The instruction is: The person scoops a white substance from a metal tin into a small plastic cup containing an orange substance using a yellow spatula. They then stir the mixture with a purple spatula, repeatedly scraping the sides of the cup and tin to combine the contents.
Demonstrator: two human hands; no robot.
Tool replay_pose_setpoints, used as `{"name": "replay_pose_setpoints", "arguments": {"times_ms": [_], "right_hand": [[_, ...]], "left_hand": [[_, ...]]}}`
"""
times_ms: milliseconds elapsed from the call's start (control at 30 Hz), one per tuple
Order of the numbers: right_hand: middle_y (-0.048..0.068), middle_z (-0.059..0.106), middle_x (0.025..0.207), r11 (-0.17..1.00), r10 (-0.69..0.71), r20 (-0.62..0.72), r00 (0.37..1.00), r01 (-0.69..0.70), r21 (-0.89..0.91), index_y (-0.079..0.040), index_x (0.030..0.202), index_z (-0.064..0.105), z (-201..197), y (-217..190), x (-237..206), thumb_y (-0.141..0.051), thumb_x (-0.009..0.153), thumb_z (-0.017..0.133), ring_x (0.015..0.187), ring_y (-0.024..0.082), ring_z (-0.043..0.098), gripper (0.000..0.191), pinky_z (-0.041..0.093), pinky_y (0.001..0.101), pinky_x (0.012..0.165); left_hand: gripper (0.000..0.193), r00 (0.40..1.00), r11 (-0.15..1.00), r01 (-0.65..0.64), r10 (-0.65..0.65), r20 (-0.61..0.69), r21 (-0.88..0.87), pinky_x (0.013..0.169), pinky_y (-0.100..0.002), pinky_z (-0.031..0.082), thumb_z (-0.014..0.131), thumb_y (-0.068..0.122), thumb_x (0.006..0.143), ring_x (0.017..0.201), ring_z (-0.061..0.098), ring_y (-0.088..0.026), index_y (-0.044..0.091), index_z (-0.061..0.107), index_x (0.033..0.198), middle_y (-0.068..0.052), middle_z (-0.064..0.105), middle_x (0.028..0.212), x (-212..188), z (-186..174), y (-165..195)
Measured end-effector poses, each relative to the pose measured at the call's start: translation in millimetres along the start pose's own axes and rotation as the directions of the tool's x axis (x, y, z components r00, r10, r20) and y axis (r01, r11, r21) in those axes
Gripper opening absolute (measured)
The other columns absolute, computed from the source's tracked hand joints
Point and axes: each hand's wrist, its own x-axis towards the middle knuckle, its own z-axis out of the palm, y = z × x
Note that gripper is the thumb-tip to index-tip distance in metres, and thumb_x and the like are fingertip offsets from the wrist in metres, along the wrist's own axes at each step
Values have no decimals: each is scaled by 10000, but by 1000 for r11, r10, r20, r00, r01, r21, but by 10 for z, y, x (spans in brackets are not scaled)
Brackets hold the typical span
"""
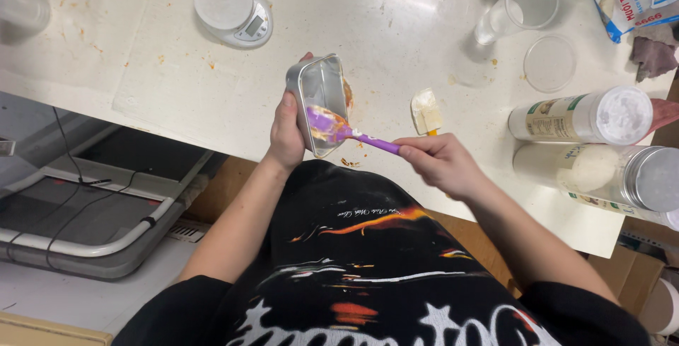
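Tin tilted over bench, spatula inside.
Left hand grips tin, right hand clamps spatula handle; 2 white-labelled jars lie right.

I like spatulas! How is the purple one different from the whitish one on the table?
The purple spatula is held in the right hand, its head smeared with batter inside the metal tin that the left hand grips. The whitish spatula lies untouched on the white table. The purple one shows its whole handle; the whitish one shows only an orange bit. Both have flat, soft-looking heads.
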Motion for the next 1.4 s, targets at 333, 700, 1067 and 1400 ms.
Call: {"name": "replay_pose_setpoints", "arguments": {"times_ms": [333,700,1067,1400], "right_hand": [[-18,618,592,815,-310,-170,936,170,-553,-16,1182,766,-81,-187,-382,-203,968,648,513,66,499,308,405,245,466],[-76,376,544,947,121,-25,992,-108,302,48,1178,716,141,25,-42,-172,1013,586,432,32,271,304,203,238,371],[-72,365,570,825,28,23,999,-36,564,29,1163,664,289,20,10,-200,1061,530,452,40,278,285,216,232,393],[-62,360,531,939,174,-45,984,-152,310,58,1173,705,140,164,-214,-172,1011,574,421,53,267,310,191,247,372]], "left_hand": [[787,989,968,-106,125,-74,226,1282,-371,340,276,554,1124,1496,438,-254,-22,184,1652,-179,415,1624,64,10,-8],[842,987,945,-136,155,-42,296,1278,-389,343,283,604,1105,1488,438,-263,-23,167,1656,-184,411,1616,49,70,15],[842,994,970,-101,108,-21,221,1272,-395,354,283,623,1104,1489,438,-268,0,162,1658,-177,407,1620,49,119,-169],[872,976,949,-186,208,-62,253,1252,-392,398,339,649,1098,1470,470,-261,15,140,1662,-179,431,1600,81,-19,-158]]}}
